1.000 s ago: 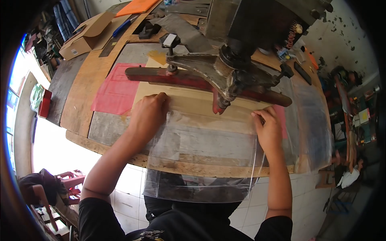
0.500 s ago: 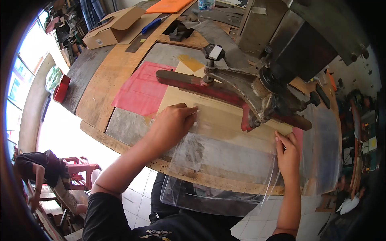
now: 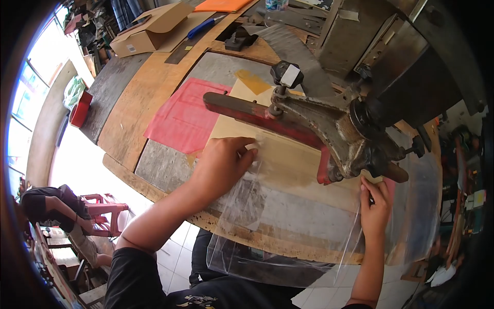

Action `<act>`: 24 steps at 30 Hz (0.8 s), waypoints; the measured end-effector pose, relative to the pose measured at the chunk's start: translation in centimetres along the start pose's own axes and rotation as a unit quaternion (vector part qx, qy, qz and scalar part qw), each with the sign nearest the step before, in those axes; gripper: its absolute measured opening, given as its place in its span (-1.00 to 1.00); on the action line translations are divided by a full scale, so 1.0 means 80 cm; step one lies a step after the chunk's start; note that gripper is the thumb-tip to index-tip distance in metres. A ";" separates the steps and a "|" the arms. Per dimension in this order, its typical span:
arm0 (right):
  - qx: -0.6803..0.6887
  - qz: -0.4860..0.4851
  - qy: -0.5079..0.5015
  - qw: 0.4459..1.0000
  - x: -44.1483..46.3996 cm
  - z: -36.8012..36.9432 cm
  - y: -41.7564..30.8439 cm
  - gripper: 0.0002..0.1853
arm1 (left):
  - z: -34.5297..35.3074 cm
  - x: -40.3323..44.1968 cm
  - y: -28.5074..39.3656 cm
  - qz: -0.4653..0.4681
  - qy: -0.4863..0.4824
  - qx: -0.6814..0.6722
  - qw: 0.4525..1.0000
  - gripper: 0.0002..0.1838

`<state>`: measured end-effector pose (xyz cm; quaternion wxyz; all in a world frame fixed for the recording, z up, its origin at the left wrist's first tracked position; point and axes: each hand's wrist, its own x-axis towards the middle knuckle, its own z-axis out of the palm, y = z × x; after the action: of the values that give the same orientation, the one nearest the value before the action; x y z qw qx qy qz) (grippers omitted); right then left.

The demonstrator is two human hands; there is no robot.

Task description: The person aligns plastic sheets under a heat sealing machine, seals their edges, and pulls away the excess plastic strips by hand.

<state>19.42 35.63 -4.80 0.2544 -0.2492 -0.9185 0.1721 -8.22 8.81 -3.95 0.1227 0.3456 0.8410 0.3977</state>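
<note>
I saw the left hand (image 3: 226, 160) and right hand (image 3: 377, 208) pinching a clear plastic sheet (image 3: 296, 208), which overhung the workbench's (image 3: 122, 123) near edge below a press bar (image 3: 257, 114).

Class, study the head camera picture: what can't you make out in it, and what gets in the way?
All in the head view:
- Underside of the left hand: hidden by the hand's own back.
- Whether the clear plastic runs beneath the red bar: the bar covers that strip.
- Top of the machine: cut off at the picture's dark rim.
- Top of the bottle: cut off by the upper edge.
- Print on the box label: too small.
</note>
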 end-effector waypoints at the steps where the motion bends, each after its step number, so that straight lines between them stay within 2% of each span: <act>1: 0.007 0.005 0.002 1.000 0.001 0.001 0.000 -0.74 | 0.002 0.000 -0.004 -0.002 0.009 -0.017 1.000 -0.68; 5: 0.013 -0.004 0.012 1.000 -0.001 0.003 0.006 -0.75 | -0.001 0.000 -0.005 -0.019 0.009 -0.017 1.000 -0.67; 9: 0.025 0.030 0.003 0.999 -0.002 0.002 0.005 -0.76 | -0.002 0.001 -0.006 -0.018 0.010 -0.024 1.000 -0.66; 11: 0.029 0.039 0.003 0.999 -0.002 0.002 0.005 -0.76 | -0.006 0.002 -0.003 -0.047 -0.020 -0.030 0.998 -0.63; 21: 0.027 0.045 -0.004 0.999 -0.002 -0.001 0.004 -0.75 | -0.004 0.002 -0.001 -0.050 -0.026 -0.041 0.998 -0.63; 24: 0.022 0.054 -0.004 0.998 -0.001 -0.002 0.006 -0.74 | 0.002 0.002 -0.008 -0.024 -0.020 -0.044 0.999 -0.66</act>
<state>19.77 36.03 -4.95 0.2464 -0.2924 -0.9006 0.2070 -8.56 8.74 -4.58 0.1640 0.3279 0.8282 0.4239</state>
